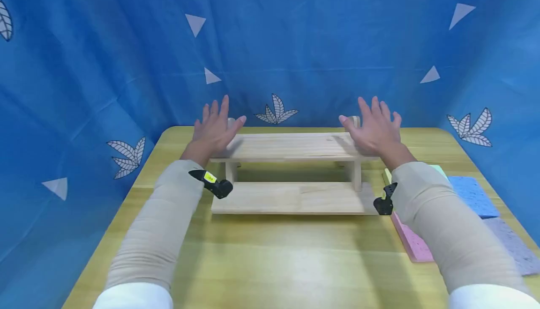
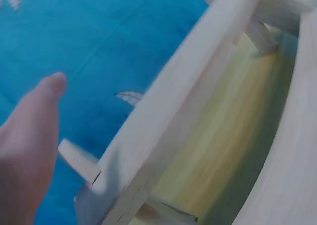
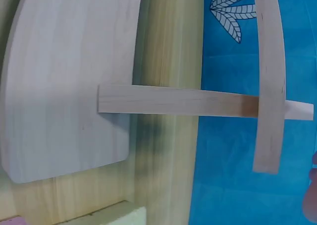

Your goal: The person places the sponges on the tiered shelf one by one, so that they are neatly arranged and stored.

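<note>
A pale two-tier wooden rack (image 1: 291, 146) stands near the back of the table, its upper board raised on side supports above a wider lower board (image 1: 291, 198). At the upper board's left end is my left hand (image 1: 215, 128), fingers spread and holding nothing. My right hand (image 1: 374, 128) is spread the same way by the right end. In the left wrist view, the left thumb (image 2: 37, 121) shows beside the rack's upper board (image 2: 163, 101). Only some fingertips (image 3: 311, 185) of the right hand enter the right wrist view, beyond the upper board and its upright support (image 3: 178, 100).
Right of the rack, several coloured sponge-like slabs lie on the yellowish wooden table (image 1: 291, 262), among them a pink one (image 1: 415, 243), a blue one (image 1: 473, 195) and a greyish purple one (image 1: 512, 243). A blue curtain (image 1: 320, 41) hangs behind the table and along its left side.
</note>
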